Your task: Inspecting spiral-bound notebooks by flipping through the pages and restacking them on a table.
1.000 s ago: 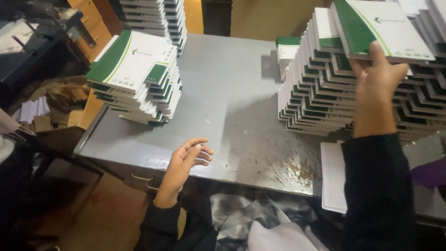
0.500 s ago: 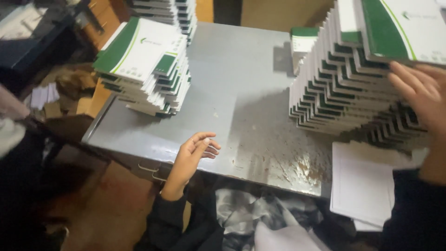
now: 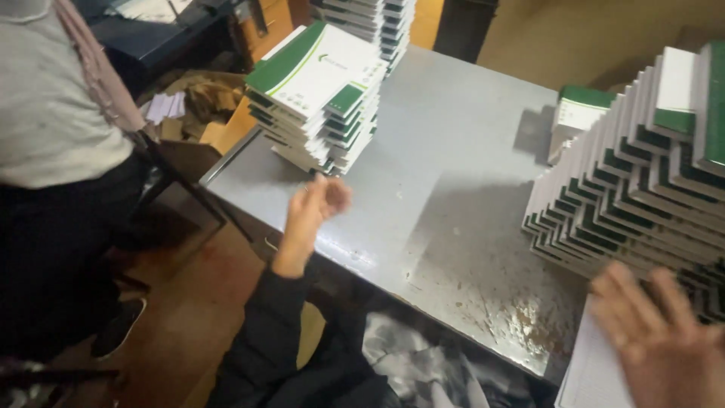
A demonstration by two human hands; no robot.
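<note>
A fanned stack of green-and-white booklets [image 3: 642, 196] leans at the right of a grey metal table [image 3: 445, 189]. My right hand [image 3: 657, 340] is low at the right, fingers spread and blurred, just in front of that stack and above a white ruled sheet [image 3: 596, 378]; it holds nothing. My left hand [image 3: 317, 208] hovers over the table's near-left edge, fingers loosely curled and empty, just below a second, shorter stack of booklets [image 3: 317, 94].
A taller booklet pile [image 3: 377, 23] stands at the back of the table and a small pile [image 3: 578, 117] at the back right. Another person in a grey top [image 3: 53, 98] stands at the left. Crumpled paper [image 3: 423, 363] lies under the table.
My right hand has dropped from the top of the right stack to its front foot and no longer holds a booklet. My left hand rose from the table edge toward the left stack.
</note>
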